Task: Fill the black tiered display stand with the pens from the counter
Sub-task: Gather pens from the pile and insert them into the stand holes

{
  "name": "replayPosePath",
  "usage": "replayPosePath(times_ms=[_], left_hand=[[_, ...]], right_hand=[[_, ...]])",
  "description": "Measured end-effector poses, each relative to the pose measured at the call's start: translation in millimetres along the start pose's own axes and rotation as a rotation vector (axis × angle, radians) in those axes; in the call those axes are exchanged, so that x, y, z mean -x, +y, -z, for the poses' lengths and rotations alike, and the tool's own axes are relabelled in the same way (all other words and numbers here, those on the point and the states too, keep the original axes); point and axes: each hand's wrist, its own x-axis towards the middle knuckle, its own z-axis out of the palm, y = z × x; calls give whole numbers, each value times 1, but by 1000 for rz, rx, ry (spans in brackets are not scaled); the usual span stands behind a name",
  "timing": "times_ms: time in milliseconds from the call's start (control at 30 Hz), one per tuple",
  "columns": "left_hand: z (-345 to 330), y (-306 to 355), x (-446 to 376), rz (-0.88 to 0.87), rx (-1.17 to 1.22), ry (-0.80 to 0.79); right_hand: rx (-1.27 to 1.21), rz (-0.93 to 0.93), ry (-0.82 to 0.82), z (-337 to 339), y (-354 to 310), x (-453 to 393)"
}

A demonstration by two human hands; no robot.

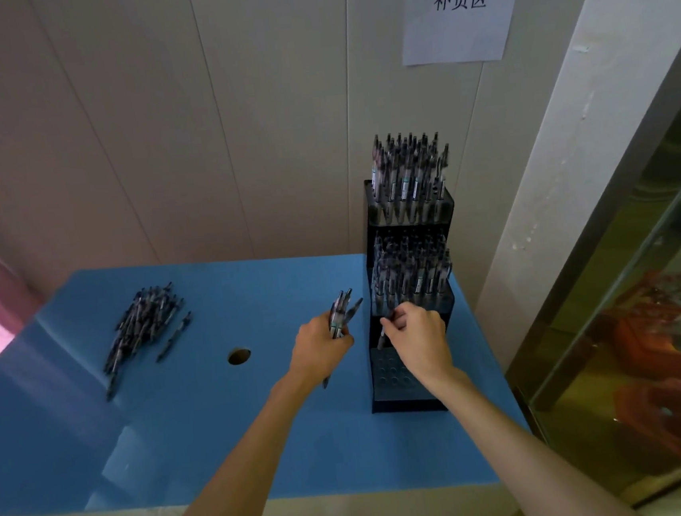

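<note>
A white paper sheet is fixed to the far wall, and three handwritten characters, 补货区, can be read on it. No brand or label can be made out on the pens, which are too blurred. One black tiered display stand is set at the far right of the blue counter, against the wall; three tiers are seen, the top two packed with upright pens too many to be counted, the nearest tier showing open holes. A loose pile of pens is laid at the far left of the counter, its number not countable. A round hole is cut in the counter between the pile and the hands. A small bundle of pens, perhaps four, is grasped in the left hand, just left of the stand. A single pen is pinched in the fingers of the right hand, held over the stand's nearest tier.
</note>
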Motion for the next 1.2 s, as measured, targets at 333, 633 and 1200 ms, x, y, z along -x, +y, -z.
replayPosePath(times_ms=[333,633,1200], left_hand=[[-6,6,-7,-20,1,-7],[-6,5,-6,-20,5,-17],[-14,11,0,-38,-29,-60]], right_hand=[[59,-24,-81,-9,1,-3],[215,-117,-118,-16,9,5],[-374,-360,-305,5,-2,5]])
